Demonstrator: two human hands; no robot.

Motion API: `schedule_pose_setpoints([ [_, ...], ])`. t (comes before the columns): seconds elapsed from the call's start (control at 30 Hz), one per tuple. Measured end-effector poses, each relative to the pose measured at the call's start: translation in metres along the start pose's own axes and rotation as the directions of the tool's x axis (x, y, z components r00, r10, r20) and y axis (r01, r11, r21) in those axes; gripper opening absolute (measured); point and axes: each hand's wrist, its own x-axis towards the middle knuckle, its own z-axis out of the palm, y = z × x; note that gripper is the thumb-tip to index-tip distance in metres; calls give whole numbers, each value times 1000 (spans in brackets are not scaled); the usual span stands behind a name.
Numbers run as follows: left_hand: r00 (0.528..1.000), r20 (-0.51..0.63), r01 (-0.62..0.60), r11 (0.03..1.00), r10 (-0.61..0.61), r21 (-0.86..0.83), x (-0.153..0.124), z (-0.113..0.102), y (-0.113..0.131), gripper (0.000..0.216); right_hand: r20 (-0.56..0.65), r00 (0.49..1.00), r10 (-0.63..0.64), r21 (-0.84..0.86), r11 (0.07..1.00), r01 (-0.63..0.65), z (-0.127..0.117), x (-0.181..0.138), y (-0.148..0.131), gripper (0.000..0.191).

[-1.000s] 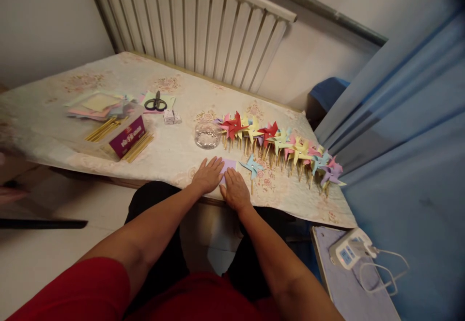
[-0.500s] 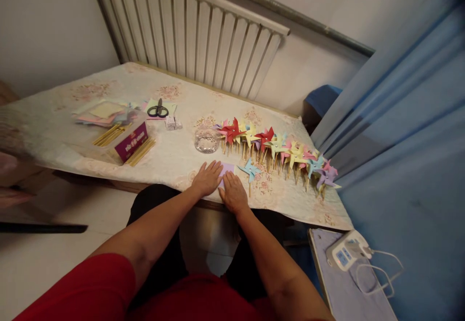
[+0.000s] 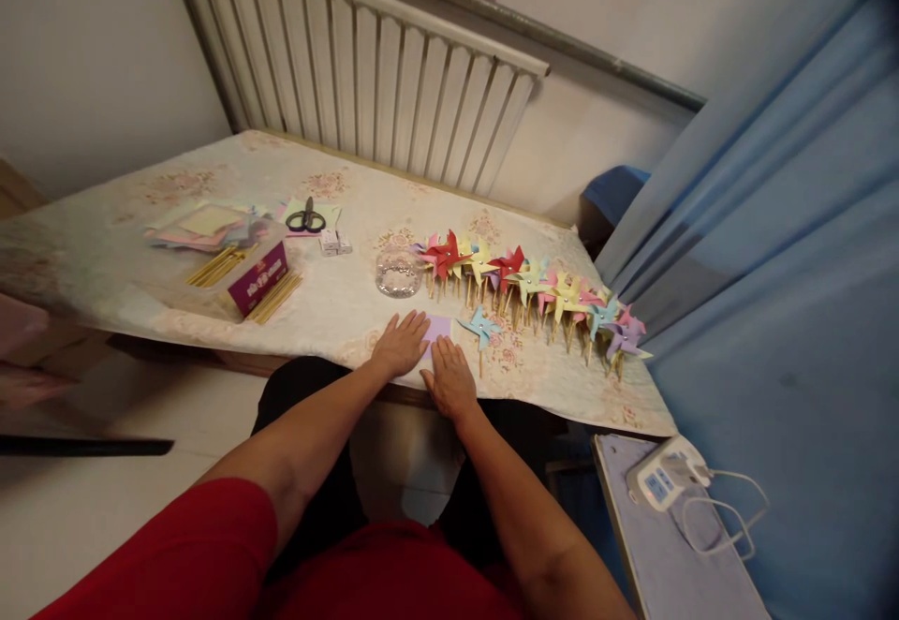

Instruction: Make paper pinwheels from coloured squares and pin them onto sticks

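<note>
A: What is at the centre?

B: One lilac paper sheet, flat on the flowered tablecloth near its front edge, between two hands.

A: How does the sheet look?

B: Plain and pale purple. Fingers cover part of it, so its full outline cannot be told.

A: And the hands?

B: The left hand and right hand are both flattened, palms down, fingers extended. The left's fingertips rest at the sheet's left side, the right's at its lower right; neither grips anything.

A: What is nearby?

B: To the right, one light-blue pinwheel. Behind, one round clear dish, then a row of pinwheels: two are red, but they overlap too much to count.

A: Farther left?

B: One pair of scissors, several small white boxes, one purple-labelled box with uncounted sticks inside and beside it, and one pile of coloured papers.
</note>
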Motion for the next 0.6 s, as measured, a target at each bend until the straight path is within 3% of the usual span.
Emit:
schedule_pose_setpoints([
  [0.23,1000,22,0,1000,0,-24,-3,-5,0,54,-9,999,49,75,996,-48,3,-18,-7,57],
  [0.33,998,5,62,993,-61,-97,-5,-18,-3,53,-60,994,88,206,976,-74,-18,-23,-3,48],
  [0.43,966,-144,168,944,-215,-285,-12,-61,-2,43,-252,943,216,388,915,-106,-81,-23,3,29],
  [0.5,894,-295,162,858,-336,-487,-23,-109,5,27,-386,879,280,501,864,-55,-144,-24,4,20],
  [0.6,736,-544,-118,715,-403,-689,-54,-194,23,16,-583,748,318,514,857,37,-239,-34,1,11],
])
